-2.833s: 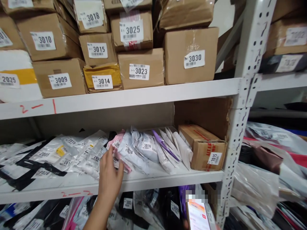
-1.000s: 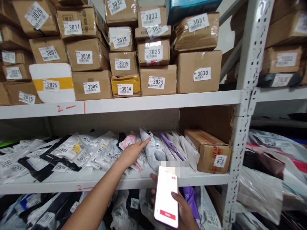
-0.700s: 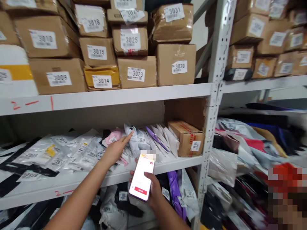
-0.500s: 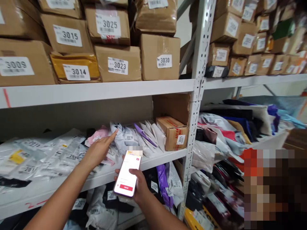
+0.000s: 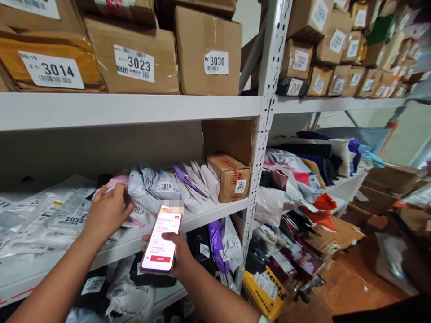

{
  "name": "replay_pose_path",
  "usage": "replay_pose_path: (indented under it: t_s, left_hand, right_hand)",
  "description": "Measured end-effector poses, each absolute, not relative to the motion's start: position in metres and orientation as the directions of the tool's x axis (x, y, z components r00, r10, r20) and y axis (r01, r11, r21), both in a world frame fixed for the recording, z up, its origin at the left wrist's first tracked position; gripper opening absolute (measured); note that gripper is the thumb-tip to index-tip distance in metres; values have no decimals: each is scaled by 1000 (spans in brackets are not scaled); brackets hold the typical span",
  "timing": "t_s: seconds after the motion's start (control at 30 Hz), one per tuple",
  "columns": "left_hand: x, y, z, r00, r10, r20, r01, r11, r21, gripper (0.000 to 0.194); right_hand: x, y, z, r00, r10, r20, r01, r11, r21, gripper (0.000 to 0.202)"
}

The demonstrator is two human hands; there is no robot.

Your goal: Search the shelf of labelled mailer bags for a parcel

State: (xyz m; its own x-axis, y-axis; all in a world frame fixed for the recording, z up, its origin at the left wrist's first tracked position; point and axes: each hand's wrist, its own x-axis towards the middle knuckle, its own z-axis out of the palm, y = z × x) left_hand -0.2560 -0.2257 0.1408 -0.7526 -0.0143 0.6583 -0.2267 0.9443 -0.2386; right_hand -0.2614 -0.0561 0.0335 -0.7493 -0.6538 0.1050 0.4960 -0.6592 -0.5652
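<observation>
Since half a second ago the view has swung rightward, and the left hand (image 5: 107, 211) has gone from pointing at the grey mailer bags to curling its fingers in among them. That left hand now sits at about eight o'clock in the head view, fingers bent and closed onto the edge of a pink parcel (image 5: 116, 181) and the grey bag labelled 3012 (image 5: 140, 202) beside it; how firm the hold is I cannot tell. The right hand (image 5: 178, 253), toward six o'clock, is wrapped around a phone (image 5: 160, 238), thumb lying across the lit screen, which tilts up toward the camera.

Both parcels lie on the middle shelf (image 5: 215, 210), in a leaning row of soft bags. Just to their right, toward the centre, stands the bag marked 3018 (image 5: 164, 186), then a purple-edged mailer (image 5: 188, 181) and several white ones. At the row's right end sits a small carton numbered 2015 (image 5: 230, 178), against the perforated upright post (image 5: 261, 134).

On the upper shelf, around eleven to twelve o'clock, stand boxes 3014 (image 5: 50, 67), 3023 (image 5: 134, 63) and 3030 (image 5: 210, 54). At three o'clock the neighbouring bay holds heaps of coloured bags (image 5: 303, 179).
</observation>
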Motion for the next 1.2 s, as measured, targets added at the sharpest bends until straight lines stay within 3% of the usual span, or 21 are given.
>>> replay_pose_path:
  t_s: [0.07, 0.13, 0.23, 0.3, 0.37, 0.43, 0.47, 0.5, 0.57, 0.6, 0.63, 0.83, 1.0, 1.2]
  left_hand:
    - [-251, -221, 147, -763, -45, 645, -278, 923, -265, 19]
    - [-245, -217, 150, -755, -113, 646, -305, 933, -194, 15]
    - [-231, -205, 137, -539, -140, 831, -292, 956, -28, 8]
    - [-221, -191, 113, -273, -26, 962, -197, 980, -29, 10]
    - [-217, -170, 79, -157, 218, 963, 86, 975, -207, 23]
    - [-223, -141, 39, -227, 490, 842, 399, 835, -379, 17]
    - [-230, -125, 19, -231, 590, 773, 525, 745, -412, 14]
    - [-241, -108, 0, -334, 626, 705, 587, 723, -364, 14]
    - [-270, -76, -35, -724, 514, 459, 555, 830, -54, 21]
    - [-287, -62, -50, -889, 375, 263, 419, 897, 138, 26]
    - [-303, -51, -64, -929, 313, 197, 349, 919, 185, 26]
    - [-361, -45, -114, -999, 12, 50, 27, 949, 315, 23]
    - [-365, -60, -127, -1000, 2, 7, 5, 890, 457, 18]
    - [-370, -64, -128, -999, -15, -31, -30, 847, 531, 26]
  right_hand:
    - [-257, -55, 28, -747, -652, 131, 474, -660, -583, 81]
    - [-253, -51, 17, -728, -667, 158, 460, -646, -609, 86]
    - [-249, -30, -16, -719, -678, 151, 399, -581, -709, 88]
    - [-249, -6, -49, -755, -647, 103, 308, -489, -816, 84]
    - [-251, 24, -84, -812, -581, 48, 236, -403, -884, 80]
    - [-254, 53, -117, -888, -460, 4, 200, -393, -898, 74]
    - [-256, 65, -131, -923, -385, -19, 185, -398, -898, 73]
    - [-258, 76, -144, -948, -314, -45, 176, -404, -898, 71]
    - [-264, 90, -164, -976, -199, -92, 169, -416, -893, 71]
    - [-268, 93, -171, -980, -163, -114, 174, -426, -888, 72]
    - [-271, 95, -177, -981, -141, -134, 183, -439, -880, 73]
    - [-285, 92, -198, -960, -125, -252, 277, -569, -774, 88]
    - [-288, 98, -207, -934, -123, -335, 328, -665, -671, 77]
    - [-291, 103, -209, -922, -138, -363, 353, -688, -634, 76]
